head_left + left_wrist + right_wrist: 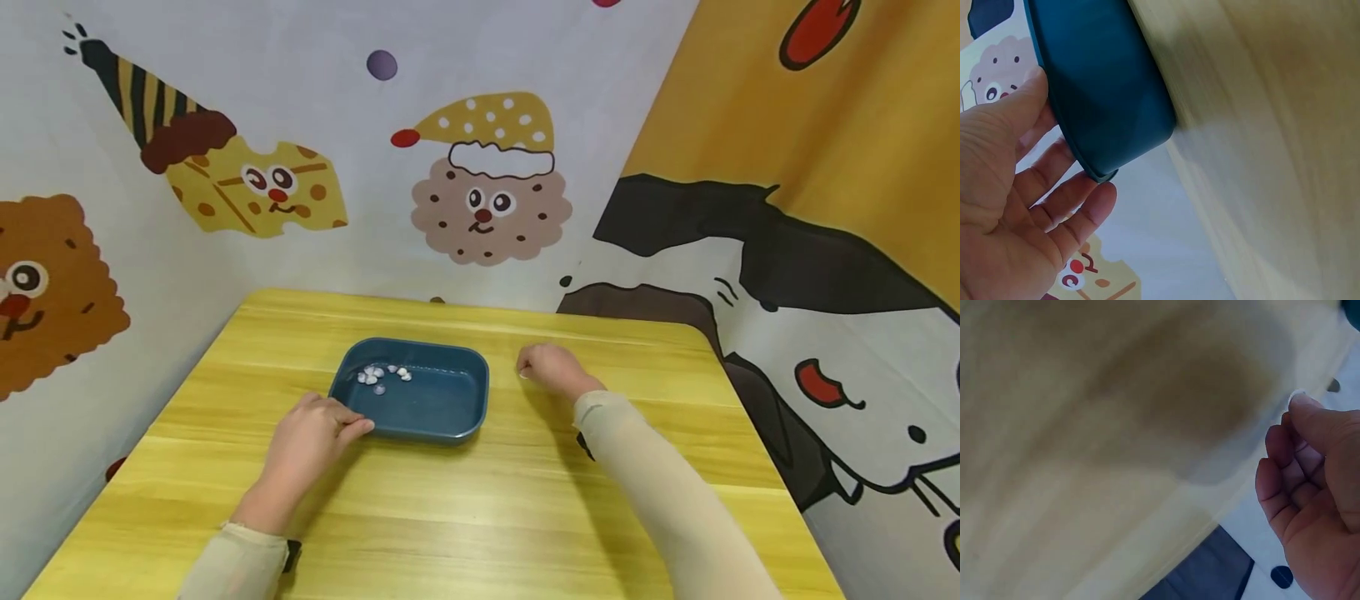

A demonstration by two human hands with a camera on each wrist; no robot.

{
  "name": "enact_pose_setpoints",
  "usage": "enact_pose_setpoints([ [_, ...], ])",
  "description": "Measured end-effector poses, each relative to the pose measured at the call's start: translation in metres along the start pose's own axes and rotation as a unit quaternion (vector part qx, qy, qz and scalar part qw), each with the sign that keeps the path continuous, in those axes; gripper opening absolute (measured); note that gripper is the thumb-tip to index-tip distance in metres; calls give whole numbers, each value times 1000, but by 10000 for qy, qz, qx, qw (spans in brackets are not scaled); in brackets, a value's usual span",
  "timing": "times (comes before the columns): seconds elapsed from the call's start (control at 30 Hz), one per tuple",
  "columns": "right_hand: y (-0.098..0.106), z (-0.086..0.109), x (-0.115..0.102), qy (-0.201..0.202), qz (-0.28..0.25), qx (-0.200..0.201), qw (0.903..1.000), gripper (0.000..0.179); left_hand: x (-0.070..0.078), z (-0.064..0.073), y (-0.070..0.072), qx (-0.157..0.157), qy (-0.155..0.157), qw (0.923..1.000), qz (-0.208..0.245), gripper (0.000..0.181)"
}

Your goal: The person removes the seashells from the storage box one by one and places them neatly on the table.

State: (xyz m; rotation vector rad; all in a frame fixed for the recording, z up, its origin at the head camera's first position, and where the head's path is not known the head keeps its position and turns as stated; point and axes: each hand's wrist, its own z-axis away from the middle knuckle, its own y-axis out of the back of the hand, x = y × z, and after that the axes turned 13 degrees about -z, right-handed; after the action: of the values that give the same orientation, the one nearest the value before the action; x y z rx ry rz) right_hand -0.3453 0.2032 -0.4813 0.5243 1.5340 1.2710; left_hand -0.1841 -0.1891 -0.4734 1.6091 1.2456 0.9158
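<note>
Tray (438, 404) between hands (306, 435) (553, 368), touching left

Head view looked forward and down from near side of table (450, 525), spanning left hand (303, 437), right hand (553, 369), tray (427, 408) and far printed cloth (300, 75). Left wrist view sat close and canted, facing left hand and tray; cookie print (491, 233) shared with head view. Right wrist view, close and canted, faced right hand and table; sliver of tray entered.

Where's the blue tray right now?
In the head view, left of centre: the blue tray is on the yellow table, beside the left hand.
</note>
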Motion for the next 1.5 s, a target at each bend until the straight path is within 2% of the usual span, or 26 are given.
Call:
enact_pose_setpoints([
  [0.2, -10, -3, 5, 241, -294, 148, 9992, 14, 0, 1, 2, -50, 196, 9998, 57, 28],
  [0.47, -11, -2, 6, 46, -561, 112, 9984, 13, 0, 3, 3, -39, 414, 9990, 146, 78],
  [0.57, -11, -1, 6, 3, -659, 116, 9978, 13, -1, 4, 2, -230, 505, 9984, 101, 87],
  [0.7, -9, 2, 6, -67, -826, 108, 9965, 14, -2, 5, 0, -572, 629, 9963, 160, 90],
  [0.9, 4, 3, 3, -157, -1040, 183, 9943, 20, -4, 4, 0, -1372, 916, 9860, 246, 98],
  [0.97, 16, 0, -5, -218, -1250, 492, 9907, 24, -5, 3, 2, -1653, 971, 9808, 361, 103],
  [1.03, 30, -7, -20, -160, -1575, 965, 9827, 28, -7, 1, 4, -1873, 1017, 9758, 491, 107],
  [1.1, 43, -15, -43, -29, -1964, 1355, 9711, 29, -9, 1, 5, -2017, 1040, 9723, 559, 109],
  [1.17, 52, -23, -73, 220, -2262, 1481, 9625, 29, -12, 0, 6, -2128, 1044, 9699, 555, 110],
  [1.23, 52, -29, -107, 485, -2297, 1131, 9655, 31, -14, -1, 6, -2247, 1048, 9675, 499, 112],
  [1.37, 29, -39, -166, 882, -1840, -316, 9785, 41, -15, -4, 6, -2461, 1029, 9625, 500, 114],
  [1.43, 9, -44, -185, 879, -1477, -922, 9808, 47, -14, -6, 5, -2519, 993, 9612, 532, 114],
  [1.5, -13, -49, -195, 772, -1060, -1234, 9837, 51, -12, -9, 5, -2593, 954, 9596, 541, 113],
])
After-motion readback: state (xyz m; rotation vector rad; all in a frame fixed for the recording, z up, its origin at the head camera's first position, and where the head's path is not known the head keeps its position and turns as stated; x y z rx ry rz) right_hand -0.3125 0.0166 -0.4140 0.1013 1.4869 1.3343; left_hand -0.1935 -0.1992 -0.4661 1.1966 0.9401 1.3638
